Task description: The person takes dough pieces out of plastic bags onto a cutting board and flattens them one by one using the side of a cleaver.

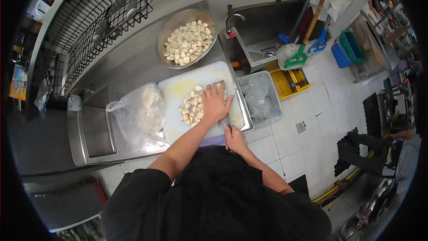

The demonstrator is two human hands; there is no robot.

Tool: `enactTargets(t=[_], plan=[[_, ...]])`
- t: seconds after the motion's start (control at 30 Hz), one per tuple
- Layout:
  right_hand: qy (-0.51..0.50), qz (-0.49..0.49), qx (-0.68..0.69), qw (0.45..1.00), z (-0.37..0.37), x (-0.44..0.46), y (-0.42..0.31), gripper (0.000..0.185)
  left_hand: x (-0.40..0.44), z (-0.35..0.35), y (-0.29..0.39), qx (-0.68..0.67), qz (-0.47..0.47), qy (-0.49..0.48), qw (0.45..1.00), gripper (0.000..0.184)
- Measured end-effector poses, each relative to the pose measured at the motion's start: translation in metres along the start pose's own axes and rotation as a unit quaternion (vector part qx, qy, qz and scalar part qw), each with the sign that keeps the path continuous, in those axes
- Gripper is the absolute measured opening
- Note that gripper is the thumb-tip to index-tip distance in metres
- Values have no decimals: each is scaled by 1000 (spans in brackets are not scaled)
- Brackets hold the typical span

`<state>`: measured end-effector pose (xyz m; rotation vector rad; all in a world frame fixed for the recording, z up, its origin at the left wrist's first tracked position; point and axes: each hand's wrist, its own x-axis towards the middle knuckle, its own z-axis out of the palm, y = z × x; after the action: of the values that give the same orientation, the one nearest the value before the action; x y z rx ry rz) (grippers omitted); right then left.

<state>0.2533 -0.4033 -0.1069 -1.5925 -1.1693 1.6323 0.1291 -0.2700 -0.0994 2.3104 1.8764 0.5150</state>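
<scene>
My right hand (236, 140) is wrapped round the handle of a knife at the near right edge of the white cutting board (178, 81). The knife's blade (224, 119) points away from me over the board, partly hidden by my left hand (215, 103). That hand lies palm down beside the blade, fingers stretched out and thumb apart; what is under it is hidden. Just left of it are several loose pale, rounded pieces that look like button mushrooms (192, 106). Behind the board, a large metal bowl (162, 40) holds many similar pieces.
A clear plastic bag (145, 107) lies left of the board, beside a steel sink (99, 129). Right of the counter stands a grey bin (276, 107) with plastic inside. Beyond are a tap (234, 18), a mop (290, 56) and a yellow bucket (285, 90). Another person (374, 151) stands far right.
</scene>
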Motion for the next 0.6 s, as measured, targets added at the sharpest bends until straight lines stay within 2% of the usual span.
enactTargets(t=[0.1,0.17,0.3,0.37,0.43,0.53,0.6], plan=[[-7,-8,-14,1000,3,2,-12,45,-5,4,-2,-41,-21,56,997,54],[-24,20,28,999,-2,2,-12,40,-3,5,-5,-78,-38,79,993,47],[-25,-15,25,999,-2,3,-30,39,14,-20,-3,-120,-9,175,977,37],[0,-124,26,992,2,11,-57,39,41,-49,-2,-124,14,211,969,36],[39,-184,21,982,13,33,-106,37,85,-86,-15,-107,40,245,963,37],[42,-152,12,987,18,88,-189,43,172,-107,-60,-133,37,267,954,38],[59,-126,-15,990,18,99,-203,45,200,-101,-93,-145,23,253,956,39]])
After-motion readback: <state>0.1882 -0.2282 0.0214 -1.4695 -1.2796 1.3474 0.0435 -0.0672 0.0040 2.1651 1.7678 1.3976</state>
